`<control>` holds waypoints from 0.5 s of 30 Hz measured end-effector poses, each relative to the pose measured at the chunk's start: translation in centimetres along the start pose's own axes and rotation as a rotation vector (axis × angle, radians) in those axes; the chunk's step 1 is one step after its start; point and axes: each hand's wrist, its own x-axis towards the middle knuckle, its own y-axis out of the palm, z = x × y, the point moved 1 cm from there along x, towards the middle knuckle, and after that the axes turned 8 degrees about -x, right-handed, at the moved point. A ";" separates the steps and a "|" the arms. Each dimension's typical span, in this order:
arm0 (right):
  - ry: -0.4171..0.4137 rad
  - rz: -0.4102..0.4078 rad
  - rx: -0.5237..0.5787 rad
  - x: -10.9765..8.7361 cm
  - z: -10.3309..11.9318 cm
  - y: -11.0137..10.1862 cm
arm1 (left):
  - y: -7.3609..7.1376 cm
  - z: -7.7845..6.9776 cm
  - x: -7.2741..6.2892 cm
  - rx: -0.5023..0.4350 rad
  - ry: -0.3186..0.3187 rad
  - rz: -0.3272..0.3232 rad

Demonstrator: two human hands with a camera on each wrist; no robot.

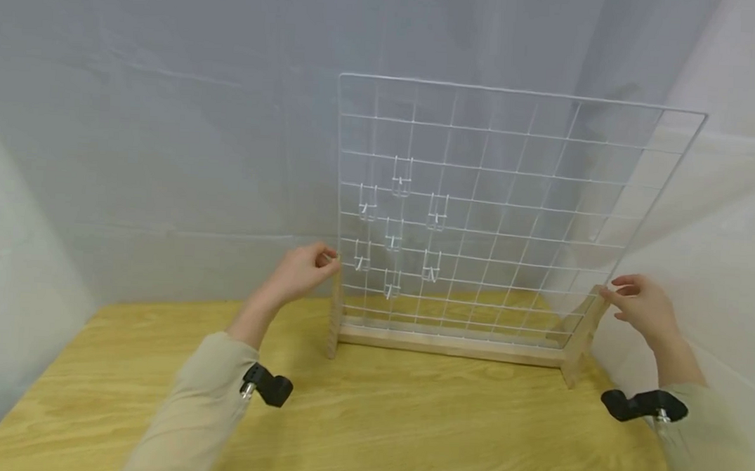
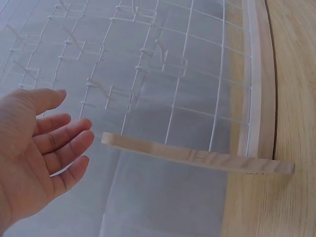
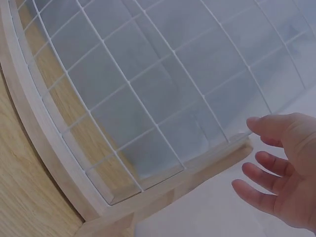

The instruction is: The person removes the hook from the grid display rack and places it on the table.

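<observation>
A white wire grid panel (image 1: 523, 92) stands upright in a pale wooden stand (image 1: 448, 345). Several white wire hooks (image 1: 401, 187) hang on its left half. My left hand (image 1: 303, 269) is at the top of the left wooden upright (image 1: 335, 314); in the left wrist view its fingers are relaxed and hold nothing, a little short of the upright's end (image 2: 143, 146). On the other side, my right hand (image 1: 648, 309) is beside the top of the right upright (image 1: 582, 339). Loosely spread fingers (image 3: 264, 175) show in the right wrist view, with nothing in them.
The stand rests on a yellow wood-grain table (image 1: 407, 426), towards its back edge. Pale sheeting (image 1: 198, 150) hangs behind the table, and more sheeting (image 1: 732, 230) is close by the right upright. A black camera mount (image 1: 268, 385) is on each wrist.
</observation>
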 end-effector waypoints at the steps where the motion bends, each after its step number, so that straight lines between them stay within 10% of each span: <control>1: -0.001 -0.004 0.006 0.0 0.0 0.2 | 0.1 -0.1 0.1 -0.007 -0.005 0.000; 15: 0.013 -0.003 0.001 0.4 -0.1 1.0 | -0.8 -2.0 1.2 -0.057 0.034 -0.059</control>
